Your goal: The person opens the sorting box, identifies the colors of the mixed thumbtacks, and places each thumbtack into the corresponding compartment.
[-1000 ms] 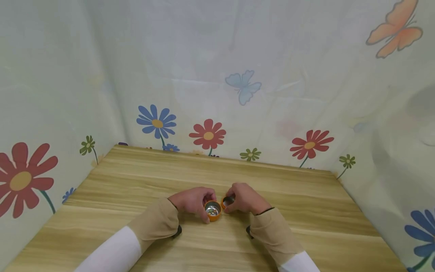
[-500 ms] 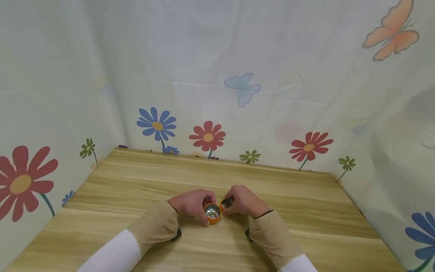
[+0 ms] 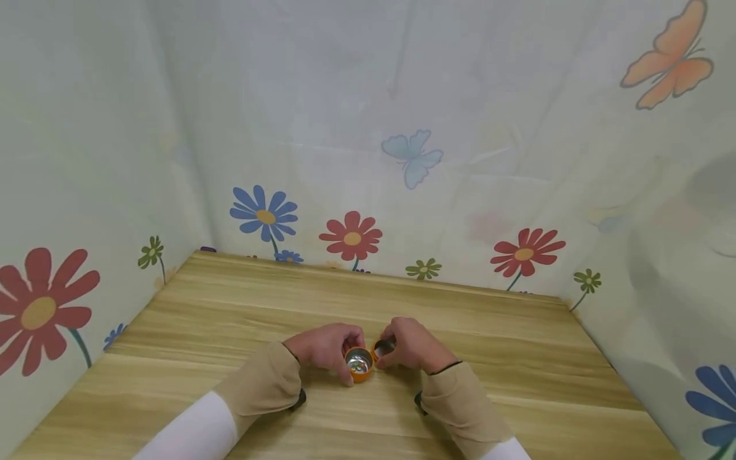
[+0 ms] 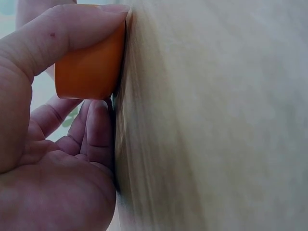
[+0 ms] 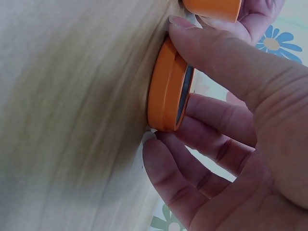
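Note:
A small round orange tin (image 3: 360, 377) with a shiny silver inside stands upright on the wooden table, its open top facing up. Small round shapes show at its bottom. My left hand (image 3: 328, 346) grips it from the left, thumb on the near side and fingers behind; in the left wrist view the thumb presses along the orange wall (image 4: 89, 74). Just to its right, my right hand (image 3: 415, 345) holds a shallow orange lid (image 5: 163, 91) by its edge between thumb and fingers. The lid lies low at the tabletop, its dark inner side turned upward, close beside the tin.
The wood-grain table (image 3: 241, 300) runs back to a pale cloth (image 3: 322, 128) printed with flowers and butterflies. More of this cloth encloses the left and right sides. Black straps with dark pieces (image 3: 299, 399) sit at both wrists.
The head view has tilted slightly upward, so everything sits a little lower in it. Both hands, the tin and the lid keep their places on the table.

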Demonstrator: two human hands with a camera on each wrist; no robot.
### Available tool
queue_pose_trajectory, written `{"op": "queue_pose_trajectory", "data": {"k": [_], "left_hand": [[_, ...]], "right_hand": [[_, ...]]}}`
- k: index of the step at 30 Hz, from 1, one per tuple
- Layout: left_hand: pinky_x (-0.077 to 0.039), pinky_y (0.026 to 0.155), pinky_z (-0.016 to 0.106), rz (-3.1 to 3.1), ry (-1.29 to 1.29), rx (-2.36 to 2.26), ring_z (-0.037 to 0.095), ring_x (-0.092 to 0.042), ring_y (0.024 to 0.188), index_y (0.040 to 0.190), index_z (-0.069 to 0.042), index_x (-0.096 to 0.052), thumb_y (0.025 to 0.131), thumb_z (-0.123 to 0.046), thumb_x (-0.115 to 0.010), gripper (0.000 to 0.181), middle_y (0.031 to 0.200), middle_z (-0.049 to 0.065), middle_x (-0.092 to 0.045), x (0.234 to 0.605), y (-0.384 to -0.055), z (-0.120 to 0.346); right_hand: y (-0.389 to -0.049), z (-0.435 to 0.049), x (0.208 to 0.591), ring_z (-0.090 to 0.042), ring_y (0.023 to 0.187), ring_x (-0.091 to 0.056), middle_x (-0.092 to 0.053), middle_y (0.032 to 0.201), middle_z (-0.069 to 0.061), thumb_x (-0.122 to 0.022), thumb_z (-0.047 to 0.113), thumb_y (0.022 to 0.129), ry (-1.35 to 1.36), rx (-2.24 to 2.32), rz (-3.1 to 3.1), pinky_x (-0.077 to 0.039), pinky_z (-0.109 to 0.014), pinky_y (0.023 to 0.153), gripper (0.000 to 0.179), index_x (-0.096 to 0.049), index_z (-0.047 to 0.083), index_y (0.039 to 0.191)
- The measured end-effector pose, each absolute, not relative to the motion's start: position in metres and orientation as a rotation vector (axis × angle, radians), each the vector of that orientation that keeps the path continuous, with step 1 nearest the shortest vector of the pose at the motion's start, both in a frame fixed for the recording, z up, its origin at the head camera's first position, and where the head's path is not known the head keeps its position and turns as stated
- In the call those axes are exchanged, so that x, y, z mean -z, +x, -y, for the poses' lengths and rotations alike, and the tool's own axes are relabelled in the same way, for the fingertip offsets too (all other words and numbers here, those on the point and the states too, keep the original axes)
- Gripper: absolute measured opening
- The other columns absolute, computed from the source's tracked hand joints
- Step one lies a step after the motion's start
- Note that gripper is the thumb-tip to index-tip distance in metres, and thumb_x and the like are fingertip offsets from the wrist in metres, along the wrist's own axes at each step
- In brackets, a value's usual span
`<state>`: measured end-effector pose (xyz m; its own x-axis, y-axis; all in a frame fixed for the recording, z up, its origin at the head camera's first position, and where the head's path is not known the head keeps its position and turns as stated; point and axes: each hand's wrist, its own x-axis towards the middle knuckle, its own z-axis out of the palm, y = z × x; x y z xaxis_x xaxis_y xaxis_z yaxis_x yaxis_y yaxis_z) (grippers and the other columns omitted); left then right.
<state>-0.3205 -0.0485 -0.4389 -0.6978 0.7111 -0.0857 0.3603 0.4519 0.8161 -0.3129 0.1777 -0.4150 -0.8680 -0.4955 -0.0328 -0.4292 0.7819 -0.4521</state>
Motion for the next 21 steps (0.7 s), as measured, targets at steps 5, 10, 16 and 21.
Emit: {"op": "queue_pose_trajectory", "data": {"k": [5,10,16,21], "left_hand": [[-0.050,0.079,0.024,-2.288,0.901,-1.141,0.012,-0.061,0.087,0.101,-0.011,-0.062,0.063,0.001,-0.091,0.048,0.094,-0.002,-0.067,0.443,-0.322,0.048],[-0.050,0.078,0.025,-2.282,0.901,-1.159,0.013,-0.062,0.087,0.101,-0.011,-0.063,0.063,0.002,-0.091,0.049,0.094,-0.001,-0.067,0.445,-0.323,0.047],[-0.050,0.078,0.025,-2.299,0.923,-1.145,0.013,-0.061,0.087,0.101,-0.011,-0.062,0.063,0.000,-0.092,0.049,0.094,-0.002,-0.067,0.449,-0.322,0.046],[-0.050,0.078,0.025,-2.316,0.926,-1.138,0.013,-0.061,0.087,0.100,-0.011,-0.062,0.062,0.001,-0.092,0.049,0.094,-0.002,-0.067,0.451,-0.321,0.047]], "right_hand": [[-0.312,-0.179,0.417,-0.013,0.075,-0.055,-0.073,0.088,-0.004,-0.094,0.020,0.072,-0.740,0.647,-2.843,-0.047,-0.029,0.069,0.030,-0.079,0.005,0.094],[-0.311,-0.180,0.417,-0.013,0.077,-0.056,-0.072,0.088,-0.004,-0.094,0.021,0.072,-0.735,0.645,-2.861,-0.050,-0.031,0.071,0.032,-0.079,0.004,0.095],[-0.308,-0.181,0.422,-0.015,0.080,-0.057,-0.071,0.090,-0.003,-0.094,0.024,0.071,-0.720,0.632,-2.890,-0.051,-0.034,0.075,0.038,-0.078,0.004,0.099],[-0.306,-0.182,0.427,-0.014,0.081,-0.058,-0.070,0.090,-0.003,-0.093,0.026,0.073,-0.709,0.638,-2.905,-0.051,-0.034,0.076,0.040,-0.077,0.003,0.101]]}}
